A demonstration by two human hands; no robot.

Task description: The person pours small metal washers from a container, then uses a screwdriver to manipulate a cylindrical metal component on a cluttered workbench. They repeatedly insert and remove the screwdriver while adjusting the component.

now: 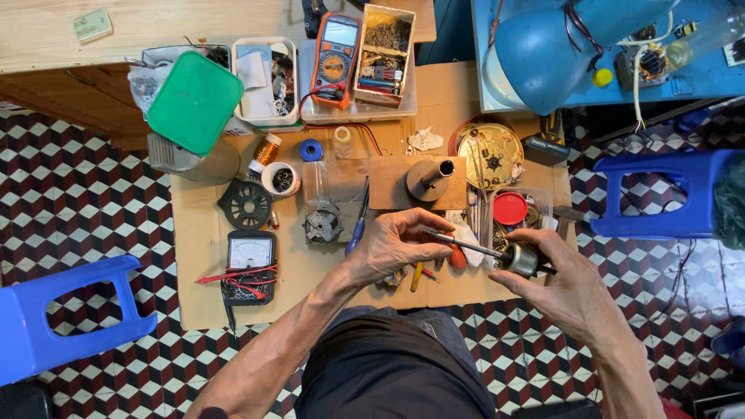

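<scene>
A small round metal part with a long thin shaft (497,253) sits between the person's two hands, just above the front edge of a flat sheet of cardboard (202,256) on the floor. The right hand (563,283) wraps its fingers around the fat round end and holds it tight. The left hand (396,244) pinches the thin tip of the shaft between thumb and fingers, which are curled close together.

Just under the left hand lie a few small tools with yellow and red handles (419,273). A blue-handled tool (358,221) lies a little to the left. Behind the hands stands a metal cone on a wooden block (427,180), and beside it a round brass plate (489,155) and a red lid (510,208). Farther left rests a black meter with red wires (248,268). At the back sit an orange meter (335,58) and a green lid (194,101). Two blue stools (54,318) stand on the checkered floor, well apart.
</scene>
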